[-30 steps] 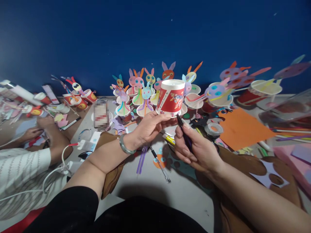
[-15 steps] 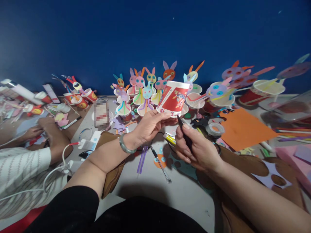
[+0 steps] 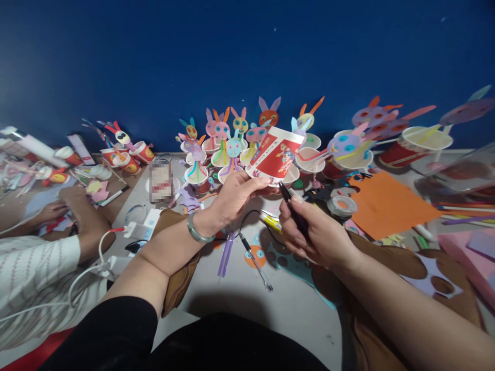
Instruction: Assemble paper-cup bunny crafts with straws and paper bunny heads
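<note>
My left hand [image 3: 235, 198] grips a red and white printed paper cup [image 3: 276, 157] near its lower edge, thumb in front. The cup is held tilted above the table. A slim black pointed tool [image 3: 296, 208] is closed in my right hand [image 3: 313, 226]; its exact kind is unclear. Its tip is close to the cup's lower edge; whether they touch, I cannot tell. Below the hands lie a clear black-tipped pen [image 3: 255, 260], purple straws [image 3: 226, 255], a yellow tube [image 3: 271, 222] and an orange paper disc with blue eyes [image 3: 253, 257].
Paper cups with colourful rabbit-like paper figures [image 3: 234, 147] stand along the blue wall [image 3: 193, 56]. To the right are orange paper [image 3: 390, 206], a tape roll [image 3: 343, 205] and cut lilac paper [image 3: 433, 278]. A co-worker's arm [image 3: 87, 216], a power strip [image 3: 149, 226] and cables are at left.
The cup has tilted further to the right at its top. The black tool's tip has shifted slightly left beside the cup's lower edge. Both hands keep their hold.
</note>
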Tool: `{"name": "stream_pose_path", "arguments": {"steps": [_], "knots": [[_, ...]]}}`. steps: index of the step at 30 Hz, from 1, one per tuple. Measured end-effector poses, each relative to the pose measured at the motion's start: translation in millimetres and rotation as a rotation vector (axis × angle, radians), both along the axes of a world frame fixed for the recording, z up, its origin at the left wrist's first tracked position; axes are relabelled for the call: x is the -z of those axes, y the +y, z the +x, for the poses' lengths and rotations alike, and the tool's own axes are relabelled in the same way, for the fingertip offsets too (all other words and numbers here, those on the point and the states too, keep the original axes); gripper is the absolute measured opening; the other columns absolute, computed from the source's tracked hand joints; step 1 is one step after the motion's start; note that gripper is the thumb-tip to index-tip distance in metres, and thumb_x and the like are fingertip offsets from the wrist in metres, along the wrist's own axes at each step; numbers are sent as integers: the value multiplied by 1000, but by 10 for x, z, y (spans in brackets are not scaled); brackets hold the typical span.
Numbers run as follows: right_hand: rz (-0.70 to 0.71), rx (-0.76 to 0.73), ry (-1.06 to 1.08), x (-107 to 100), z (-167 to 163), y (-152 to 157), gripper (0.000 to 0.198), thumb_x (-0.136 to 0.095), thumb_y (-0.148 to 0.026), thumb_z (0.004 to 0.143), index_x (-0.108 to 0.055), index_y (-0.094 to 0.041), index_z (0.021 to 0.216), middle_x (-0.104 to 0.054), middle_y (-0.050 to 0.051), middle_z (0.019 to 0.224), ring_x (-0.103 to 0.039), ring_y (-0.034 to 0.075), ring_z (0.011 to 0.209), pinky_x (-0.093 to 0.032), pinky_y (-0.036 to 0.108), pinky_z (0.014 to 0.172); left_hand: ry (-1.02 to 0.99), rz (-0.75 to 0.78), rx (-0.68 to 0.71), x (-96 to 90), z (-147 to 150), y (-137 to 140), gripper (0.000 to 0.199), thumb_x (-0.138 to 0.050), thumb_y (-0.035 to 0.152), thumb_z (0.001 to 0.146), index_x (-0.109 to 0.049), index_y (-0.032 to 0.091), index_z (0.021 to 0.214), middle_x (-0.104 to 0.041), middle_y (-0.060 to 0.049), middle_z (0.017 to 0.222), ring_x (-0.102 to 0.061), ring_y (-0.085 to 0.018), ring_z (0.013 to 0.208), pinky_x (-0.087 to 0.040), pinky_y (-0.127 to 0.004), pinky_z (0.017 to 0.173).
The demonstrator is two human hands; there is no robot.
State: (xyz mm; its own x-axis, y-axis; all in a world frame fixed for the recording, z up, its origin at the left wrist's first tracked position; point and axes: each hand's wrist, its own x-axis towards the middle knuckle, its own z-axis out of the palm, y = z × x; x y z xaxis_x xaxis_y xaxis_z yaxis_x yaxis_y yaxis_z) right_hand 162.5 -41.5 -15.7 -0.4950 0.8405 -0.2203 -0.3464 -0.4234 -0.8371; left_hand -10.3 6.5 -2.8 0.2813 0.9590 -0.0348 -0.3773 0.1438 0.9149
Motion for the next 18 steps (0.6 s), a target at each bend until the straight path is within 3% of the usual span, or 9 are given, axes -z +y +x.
{"name": "stream_pose_path", "arguments": {"steps": [9,15,18], "knots": [[87,3,-158,-22,30,69,46,-68,-64,91,-55,-23,78,-46,-7,43,-35,8,31,-29,21,32,66,-3,33,-3,-75,68,23,-83,35,72,-77,17,84,-78,-3,81,-72,-15,77,-57,-32,85],[62,-54,-103,-11,59,105,44,-67,-61,92,-55,-23,76,-43,-8,42,-31,8,31,-26,22,33,165,-2,36,19,-130,103,26,-82,40,74,-75,17,84,-78,-4,84,-70,-15,78,-54,-31,83],[151,-24,-173,-5,64,116,48,-69,-64,91,-53,-23,73,-45,-7,44,-34,8,34,-25,22,34,168,25,40,1,-121,97,26,-81,41,75,-75,17,85,-78,-4,84,-70,-15,79,-54,-31,83]]}}
